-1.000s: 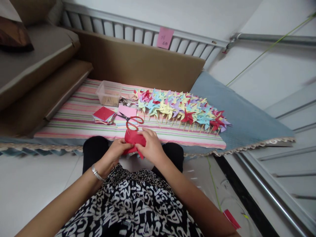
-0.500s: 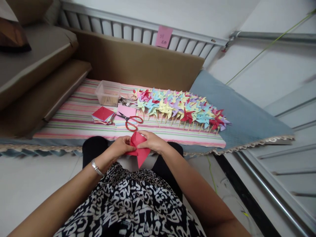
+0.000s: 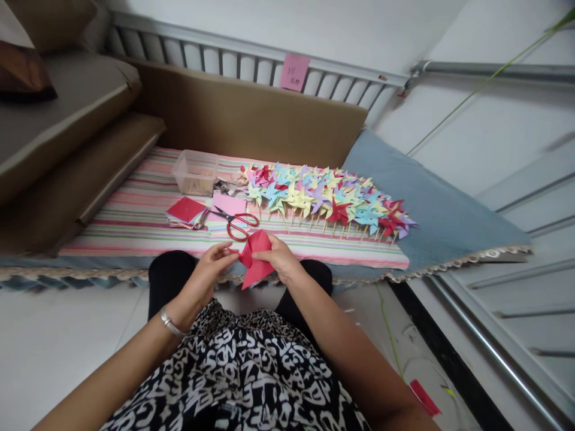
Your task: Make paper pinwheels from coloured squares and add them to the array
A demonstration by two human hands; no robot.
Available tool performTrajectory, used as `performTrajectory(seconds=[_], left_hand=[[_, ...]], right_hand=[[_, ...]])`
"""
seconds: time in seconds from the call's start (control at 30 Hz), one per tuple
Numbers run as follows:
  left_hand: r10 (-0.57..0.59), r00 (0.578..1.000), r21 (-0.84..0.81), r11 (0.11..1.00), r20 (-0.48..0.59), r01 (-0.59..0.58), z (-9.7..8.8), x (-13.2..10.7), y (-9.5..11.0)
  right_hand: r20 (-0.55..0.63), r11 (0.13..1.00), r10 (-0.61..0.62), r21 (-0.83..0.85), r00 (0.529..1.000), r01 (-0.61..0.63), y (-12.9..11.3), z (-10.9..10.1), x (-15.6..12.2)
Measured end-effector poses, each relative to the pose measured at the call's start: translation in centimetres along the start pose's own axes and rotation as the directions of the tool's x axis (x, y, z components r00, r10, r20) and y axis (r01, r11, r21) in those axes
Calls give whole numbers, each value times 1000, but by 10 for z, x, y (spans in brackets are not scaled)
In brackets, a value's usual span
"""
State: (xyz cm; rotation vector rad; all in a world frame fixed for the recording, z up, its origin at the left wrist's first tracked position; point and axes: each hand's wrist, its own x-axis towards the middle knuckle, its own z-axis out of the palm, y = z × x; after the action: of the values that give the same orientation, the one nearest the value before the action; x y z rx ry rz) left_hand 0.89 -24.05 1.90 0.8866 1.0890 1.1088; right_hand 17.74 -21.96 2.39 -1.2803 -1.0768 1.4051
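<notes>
A folded piece of red paper (image 3: 259,246), with pointed corners and slits between its flaps, is held above my lap. My right hand (image 3: 283,258) grips its right side, thumb across the front. At the paper's left tip is my left hand (image 3: 210,267), its thumb and index finger pinching a small corner while the other fingers are raised. Just beyond the hands, red-handled scissors (image 3: 242,226) lie with parted blades on pink paper squares (image 3: 229,205). Left of them is a stack of coloured squares (image 3: 186,211), red on top.
Many coloured pinwheels (image 3: 323,194) on sticks stand on the striped cloth (image 3: 130,221). A clear plastic box (image 3: 194,173) holds thin sticks. Cardboard (image 3: 251,120) rises behind. Red paper (image 3: 424,398) lies on the floor at right.
The red paper has turned, its lower point swinging left, and risen slightly. My left hand has shifted left to its tip. Red paper on the floor has come into view beside my right arm.
</notes>
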Motion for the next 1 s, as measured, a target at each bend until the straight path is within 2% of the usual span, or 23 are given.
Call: performTrajectory(seconds=[0.1,0.23,0.37,0.53,0.67,0.73,0.8,0.83,0.9,0.93,1.0], left_hand=[[-114,988,-110,986,101,125,3,-3,-9],[-137,982,-240,957,131,166,12,1,-16],[-142,987,-326,932,80,160,17,5,-16],[-139,990,-333,934,-12,127,19,6,-17],[-129,990,-315,943,-54,105,15,9,-14],[-130,988,-299,949,-77,102,10,11,-11],[-140,984,-280,954,-107,105,5,14,-8],[-146,982,-273,956,-121,109,2,14,-7],[-157,978,-263,958,-138,116,-1,16,-6],[-161,977,-260,958,-140,121,-2,17,-6],[-169,975,-253,959,-141,129,-2,18,-6]], right_hand=[[-46,999,-24,32,999,25,4,8,0],[-74,998,-41,54,996,45,5,17,-1],[-99,993,-50,100,994,60,4,21,-4],[-118,992,-60,102,991,72,5,27,-5],[-54,996,-85,33,995,86,8,23,-7],[-40,988,-135,-79,990,131,11,16,-13],[-70,931,-273,-270,959,246,15,6,-22],[-69,867,-373,-380,925,321,18,2,-27],[16,692,-540,-561,841,455,25,-6,-37],[77,601,-587,-625,806,497,28,-8,-42],[177,449,-619,-719,765,530,32,-9,-48]])
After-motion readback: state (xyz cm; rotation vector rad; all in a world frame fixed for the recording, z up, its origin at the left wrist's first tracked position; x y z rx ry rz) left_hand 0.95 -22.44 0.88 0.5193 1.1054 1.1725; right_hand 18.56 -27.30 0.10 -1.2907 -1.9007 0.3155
